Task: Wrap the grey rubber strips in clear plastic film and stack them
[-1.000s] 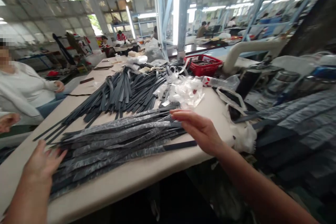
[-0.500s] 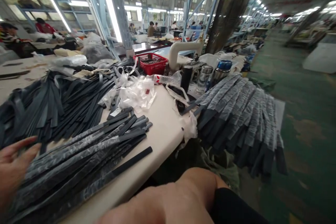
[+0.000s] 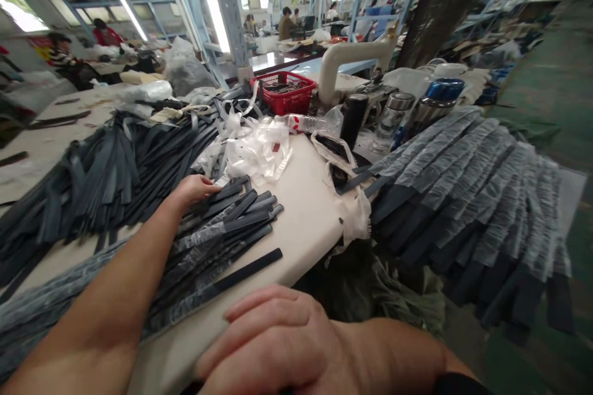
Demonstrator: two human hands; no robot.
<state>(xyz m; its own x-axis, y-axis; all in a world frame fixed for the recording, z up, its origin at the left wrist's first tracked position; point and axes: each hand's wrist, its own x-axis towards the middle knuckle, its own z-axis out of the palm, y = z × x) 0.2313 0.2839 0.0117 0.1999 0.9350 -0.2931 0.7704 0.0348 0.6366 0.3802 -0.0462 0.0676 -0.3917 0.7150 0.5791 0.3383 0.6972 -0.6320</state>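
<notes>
My left hand reaches over the near pile of dark flat strips, many of them sleeved in clear plastic. Its fingers are pinched together at the end of a dark strip on the pile's far side. My right hand is low in front of me by the table's edge, its back toward me and its fingers curled. Whatever lies under its palm is hidden. One single strip lies along the table edge, apart from the others.
A heap of bare dark strips covers the left. White plastic scraps and a red basket stand beyond. At right are a black flask, a glass bottle and hanging plastic-sleeved strips. Several people sit far off.
My left hand has moved from the lower left, fingers apart, forward and right to the strip ends. My right hand has come further into view. The camera has turned slightly left.
</notes>
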